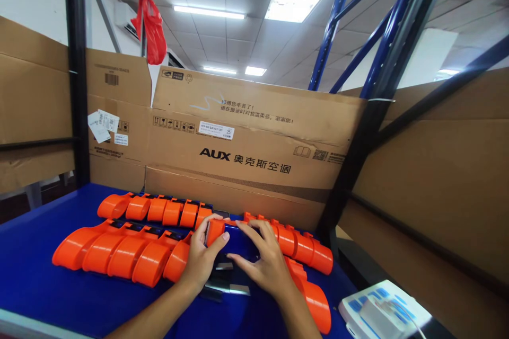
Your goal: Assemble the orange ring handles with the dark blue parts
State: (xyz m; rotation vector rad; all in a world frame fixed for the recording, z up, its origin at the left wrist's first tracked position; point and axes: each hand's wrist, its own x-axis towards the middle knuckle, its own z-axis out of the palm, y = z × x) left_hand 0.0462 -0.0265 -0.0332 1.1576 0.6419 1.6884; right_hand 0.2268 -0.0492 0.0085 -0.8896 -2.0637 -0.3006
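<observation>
Left hand [202, 255] grips one orange loop [215, 232], held up mid-table between the left and right groups. Right hand [265, 257] just beside it, thumb and fingers spread wide; can't tell if fingertips touch the piece. On blue table [32, 259]: left back row [157, 208], six orange loops visible; left front row [125, 258], five; right group [317, 302] partly hidden, no full count. One white power strip [382, 310], lower right.
</observation>
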